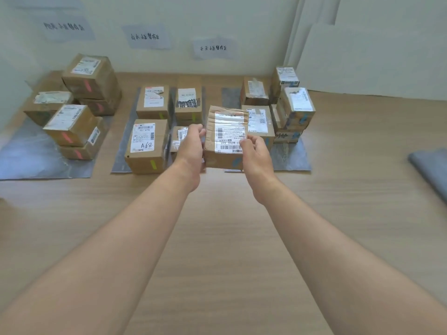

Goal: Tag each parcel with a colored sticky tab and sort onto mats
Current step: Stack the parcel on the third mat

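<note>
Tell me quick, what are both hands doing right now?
Left hand: closed, holding the left side of the parcel.
Right hand: closed, holding the right side of the same parcel.

The wooden floor (229, 238) runs up to the wall. Three grey mats lie flat on it side by side: a left mat (29, 155), a middle mat (120, 163) and a right mat (290, 157). Another grey sheet (430, 170) lies far right.

The parcel (225, 139) is plain brown cardboard, matt and pretty creased up top, with a white paper label (229, 135) under shiny clear tape (228, 117). The mats (31, 155) look like grey marbled sheet with a slight sheen. The tabletop (229, 238) is smooth matt wood-grain, and the grey cloth (433, 170) looks soft.
</note>
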Motion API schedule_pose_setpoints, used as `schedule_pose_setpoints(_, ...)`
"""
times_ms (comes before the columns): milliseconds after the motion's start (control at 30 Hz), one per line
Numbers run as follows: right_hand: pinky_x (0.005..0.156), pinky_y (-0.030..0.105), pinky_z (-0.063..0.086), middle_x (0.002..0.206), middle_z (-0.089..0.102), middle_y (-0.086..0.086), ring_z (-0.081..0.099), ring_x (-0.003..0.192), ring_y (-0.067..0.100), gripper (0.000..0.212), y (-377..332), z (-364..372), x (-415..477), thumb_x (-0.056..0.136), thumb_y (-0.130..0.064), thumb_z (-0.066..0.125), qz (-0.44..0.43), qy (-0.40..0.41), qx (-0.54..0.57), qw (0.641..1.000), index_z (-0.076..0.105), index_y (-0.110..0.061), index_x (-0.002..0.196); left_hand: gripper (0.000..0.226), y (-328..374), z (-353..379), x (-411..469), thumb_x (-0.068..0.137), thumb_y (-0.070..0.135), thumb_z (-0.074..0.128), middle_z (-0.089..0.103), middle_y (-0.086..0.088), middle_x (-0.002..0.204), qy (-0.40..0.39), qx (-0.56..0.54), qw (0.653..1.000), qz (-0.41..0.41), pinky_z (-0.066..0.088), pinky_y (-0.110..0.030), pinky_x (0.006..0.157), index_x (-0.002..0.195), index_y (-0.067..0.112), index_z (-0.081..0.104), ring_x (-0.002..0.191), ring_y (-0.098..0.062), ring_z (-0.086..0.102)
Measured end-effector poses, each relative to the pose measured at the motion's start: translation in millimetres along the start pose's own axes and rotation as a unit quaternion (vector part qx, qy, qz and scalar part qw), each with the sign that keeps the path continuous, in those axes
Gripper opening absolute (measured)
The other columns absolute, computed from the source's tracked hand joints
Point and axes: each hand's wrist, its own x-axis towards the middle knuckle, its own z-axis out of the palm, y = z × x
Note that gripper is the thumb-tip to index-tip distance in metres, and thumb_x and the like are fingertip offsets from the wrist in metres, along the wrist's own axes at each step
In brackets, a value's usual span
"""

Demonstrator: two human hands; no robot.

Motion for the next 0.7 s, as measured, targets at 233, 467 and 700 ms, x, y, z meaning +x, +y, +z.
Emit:
schedule_pose_setpoints(233,0.073,0.015,0.039,0.106,0.060,-0.024,0.054,0.093,-0.010,0.019,0.7,-45.3,86.2,0.105,-0.030,0.041,0.015,-0.001,0.016,1.000,0.049,-0.036,0.121,0.039,-7.5,71.7,60.8,0.103,0.036,0.036,0.071,0.013,0.065,0.013,-0.061,0.998,-0.001,0.049,-0.034,0.088,0.084,0.021,0.067,0.087,-0.016,0.057)
schedule_pose_setpoints(467,0.089,0.028,0.044,0.116,0.063,-0.013,0.056,0.107,0.002,0.036,18.8,-65.4,149.4,0.105,-0.043,0.037,0.039,0.046,0.030,0.998,0.053,-0.027,0.133,0.040,-24.8,120.0,112.0,0.105,0.032,0.035,0.074,0.012,0.084,0.027,-0.110,0.993,0.020,0.049,-0.028,0.095,0.088,0.021,0.070,0.093,-0.012,0.060)
schedule_pose_setpoints(700,0.108,0.039,0.045,0.130,0.061,-0.005,0.055,0.122,0.011,0.041,36.5,-79.0,189.9,0.102,-0.043,0.040,0.020,0.069,0.035,0.997,0.055,-0.022,0.134,0.041,-43.0,146.0,159.2,0.105,0.036,0.037,0.068,0.000,0.115,0.031,-0.134,0.990,-0.009,0.048,-0.034,0.107,0.115,0.011,0.067,0.119,-0.020,0.061)
